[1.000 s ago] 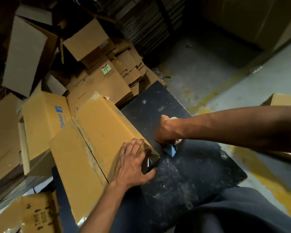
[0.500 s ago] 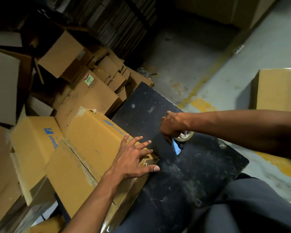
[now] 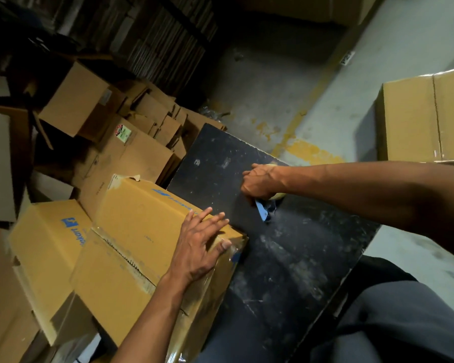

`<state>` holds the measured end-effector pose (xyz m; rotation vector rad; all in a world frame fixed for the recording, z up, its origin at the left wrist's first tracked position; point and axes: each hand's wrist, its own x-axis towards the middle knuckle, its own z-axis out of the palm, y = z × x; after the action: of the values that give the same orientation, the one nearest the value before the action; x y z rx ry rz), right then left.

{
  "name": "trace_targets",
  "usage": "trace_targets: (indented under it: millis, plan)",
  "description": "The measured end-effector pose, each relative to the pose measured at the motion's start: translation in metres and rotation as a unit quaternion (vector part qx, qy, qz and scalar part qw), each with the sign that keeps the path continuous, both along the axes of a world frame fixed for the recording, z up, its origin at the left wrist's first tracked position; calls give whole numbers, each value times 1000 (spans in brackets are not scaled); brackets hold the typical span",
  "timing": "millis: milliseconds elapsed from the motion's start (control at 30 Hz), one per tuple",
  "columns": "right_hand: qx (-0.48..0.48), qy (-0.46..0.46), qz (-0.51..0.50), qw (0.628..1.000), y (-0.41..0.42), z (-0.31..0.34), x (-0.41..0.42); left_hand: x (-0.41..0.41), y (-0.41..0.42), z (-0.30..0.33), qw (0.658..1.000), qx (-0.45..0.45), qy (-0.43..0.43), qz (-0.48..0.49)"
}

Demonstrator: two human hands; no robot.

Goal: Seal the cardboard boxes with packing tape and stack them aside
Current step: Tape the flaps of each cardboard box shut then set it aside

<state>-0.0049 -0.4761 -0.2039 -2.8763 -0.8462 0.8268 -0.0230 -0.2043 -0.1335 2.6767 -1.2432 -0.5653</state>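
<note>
Cardboard fills our view on the left: a closed box (image 3: pixel 152 231) lies tilted at the left edge of our black worktop (image 3: pixel 294 271), its top seam under glossy clear tape. Our left hand (image 3: pixel 197 250) presses flat on the box's near corner, fingers straight and spread, thumb over the taped edge, gripping nothing. Our right hand (image 3: pixel 260 183) sits out on the worktop, its grip curled tight round the tape dispenser (image 3: pixel 266 208), whose blue blade end pokes out below the fist. Loose flattened cartons (image 3: pixel 131 142) are heaped beyond the box. A sealed box (image 3: pixel 425 119) stands on the floor to our right, well apart.
</note>
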Motion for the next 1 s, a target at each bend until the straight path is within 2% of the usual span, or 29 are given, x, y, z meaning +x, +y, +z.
trace_targets:
  millis: [67,167,200,267,367,433,533,667,800,1000]
  plan:
    - [30,-14,-24,999,4,5,-11,1,12,-3,999,-40,-22,20]
    - [179,-59,-102,977,15,7,-39,6,24,-12,998,-36,-42,-9]
    - [253,-60,-140,956,22,6,-54,7,25,-14,998,-35,-48,-17]
    - [408,-12,-247,879,43,6,-93,6,25,-19,997,-32,-60,-29]
    - [514,51,-392,761,95,-3,-152,2,28,-27,995,-59,-73,-26]
    - [547,27,-426,721,130,-9,-175,0,28,-30,994,-80,-74,-20]
    - [571,-15,-459,681,179,-18,-186,3,30,-33,993,-90,-75,-15]
    - [568,-114,-499,645,229,-35,-177,2,30,-35,991,-109,-72,-8]
    - [550,-145,-549,612,255,-30,-167,0,29,-38,990,-122,-71,-6]
    - [506,-163,-546,647,262,-33,-196,-1,30,-37,990,-125,-70,-4]
